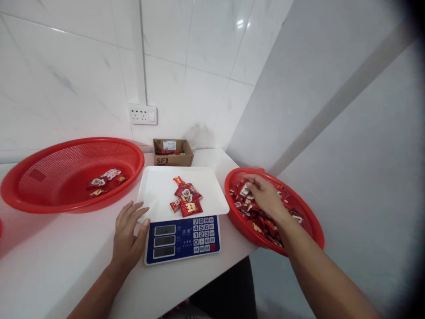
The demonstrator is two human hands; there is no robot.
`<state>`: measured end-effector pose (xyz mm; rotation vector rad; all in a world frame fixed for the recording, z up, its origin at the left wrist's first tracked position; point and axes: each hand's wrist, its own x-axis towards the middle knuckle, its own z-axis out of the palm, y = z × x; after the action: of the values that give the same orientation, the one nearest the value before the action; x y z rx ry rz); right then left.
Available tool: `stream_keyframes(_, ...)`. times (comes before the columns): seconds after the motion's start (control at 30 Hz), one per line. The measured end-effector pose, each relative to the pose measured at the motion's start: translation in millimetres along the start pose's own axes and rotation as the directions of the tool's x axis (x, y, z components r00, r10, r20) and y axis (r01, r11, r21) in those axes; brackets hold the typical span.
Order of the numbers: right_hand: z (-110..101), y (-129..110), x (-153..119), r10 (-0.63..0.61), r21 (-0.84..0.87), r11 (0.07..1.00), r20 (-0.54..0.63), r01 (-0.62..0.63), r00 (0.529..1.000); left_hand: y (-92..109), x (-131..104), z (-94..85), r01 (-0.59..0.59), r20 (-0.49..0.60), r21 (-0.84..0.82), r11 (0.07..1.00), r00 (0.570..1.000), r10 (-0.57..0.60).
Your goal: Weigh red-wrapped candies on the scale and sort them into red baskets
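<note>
My left hand (129,237) is open, its fingers spread at the left edge of the white weighing tray (156,190). Several red candy packets (187,195) lie overlapping on that tray, above the scale's blue keypad panel (182,239). Over the right red basket (312,221), my right hand (265,195) has its thumb and fingers pinched on a small white-and-red packet (245,189). Many red packets (257,221) fill this basket beneath the hand.
A larger red basket (66,148) at the left holds several packets (102,180). Behind the scale stands a small cardboard box (175,159) with packets inside. A wall socket (142,114) is above it; the white table (83,248) meets the tiled wall.
</note>
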<state>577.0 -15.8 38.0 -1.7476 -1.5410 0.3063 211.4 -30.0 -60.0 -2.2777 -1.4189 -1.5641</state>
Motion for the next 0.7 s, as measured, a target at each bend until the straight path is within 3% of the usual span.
stream_keyframes(0.07, 19, -23, 7, -0.042, 0.258, 0.966, 0.042, 0.030, 0.998, 0, 0, -0.6, -0.005, -0.004, 0.004, 1.000, 1.000, 0.005)
stream_keyframes(0.13, 41, -48, 12, -0.050, 0.368, 0.930, 0.142, -0.006, 0.989, 0, 0, -1.0, -0.012, -0.010, 0.006, 1.000, 1.000, 0.012)
stream_keyframes(0.23, 78, -79, 16, -0.077, 0.398, 0.916, 0.283, -0.044, 0.956, -1, -1, -0.7, -0.017, -0.025, 0.003, 1.000, 1.000, 0.017)
stream_keyframes(0.4, 124, -105, 18, -0.139, 0.361, 0.933, 0.368, -0.004, 0.919, -2, 0, 1.0, -0.023, -0.032, 0.010, 1.000, 0.999, 0.023)
stream_keyframes(0.53, 126, -101, 22, -0.143, 0.259, 0.964, 0.347, 0.051, 0.927, -1, 0, 0.3, -0.017, -0.042, 0.006, 1.000, 0.999, 0.018)
stream_keyframes(0.7, 95, -85, 26, -0.115, 0.061, 0.992, 0.126, 0.108, 0.985, 1, -1, -1.8, 0.003, -0.038, -0.004, 1.000, 0.999, -0.003)
